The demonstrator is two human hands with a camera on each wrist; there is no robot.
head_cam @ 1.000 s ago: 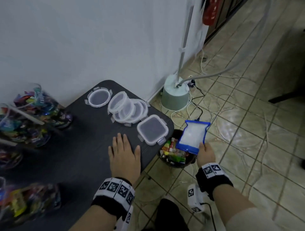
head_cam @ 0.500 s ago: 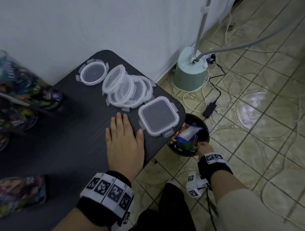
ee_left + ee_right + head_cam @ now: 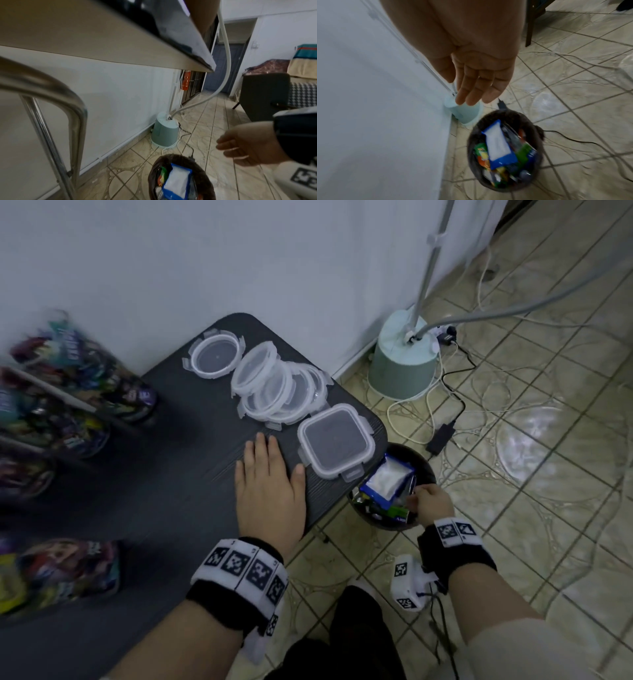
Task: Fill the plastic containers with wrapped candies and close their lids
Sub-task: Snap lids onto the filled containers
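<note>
From the head view the left hand lay flat on the dark table, fingers straight and together, holding nothing, its thumb just beside the square lid at the table's right corner. Further back sat a single round lid and, between it and the square one, a leaning, overlapping stack of round lids. Along the left edge stood blurred containers of wrapped candies, and another nearer. That view hid the right hand's fingers, which only seemed curled at the rim of the dark bin on the floor, beside the table's right edge. The right wrist view settled it: the right hand hung wide and empty above the bin, fingers straight. The left wrist view, looking from under the table edge, showed the same hand apart from the bin. In the bin a blue-edged white packet lay on other colourful wrappers, its long axis running from near to far, leaning towards the far rim. A pale green appliance base stood by the wall, far from the bin.
</note>
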